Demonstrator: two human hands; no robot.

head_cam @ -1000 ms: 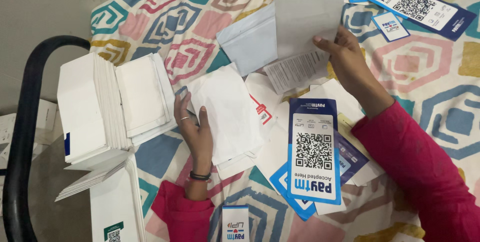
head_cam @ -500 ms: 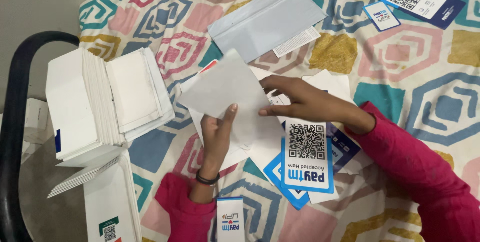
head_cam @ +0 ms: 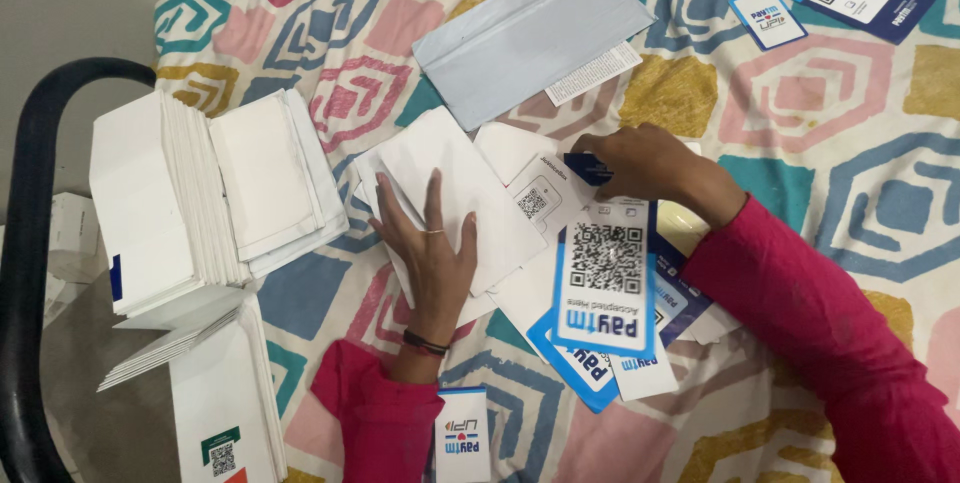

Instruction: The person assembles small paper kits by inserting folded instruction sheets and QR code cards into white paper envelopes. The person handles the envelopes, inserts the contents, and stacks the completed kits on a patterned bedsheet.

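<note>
Fingers of the left hand (head_cam: 432, 255) lie spread on a white envelope (head_cam: 460, 193); right hand (head_cam: 640, 161) pinches a half-hidden blue card (head_cam: 585, 169).

A cotton bedsheet printed with nested hexagons in pink, teal, mustard and blue on cream (head_cam: 800, 133) covers the work surface and fills the view from about twelve o'clock round to six. It lies fairly flat, with soft wrinkles toward five o'clock. At nine o'clock a curved black tubular rail, like a chair arm or bed frame (head_cam: 35, 243), arcs from the upper left down to the bottom edge. Beyond it, at ten to eleven o'clock, shows a plain grey-beige floor or wall (head_cam: 70, 3), matte and unmarked. The light is even and soft, casting only faint shadows.
</note>
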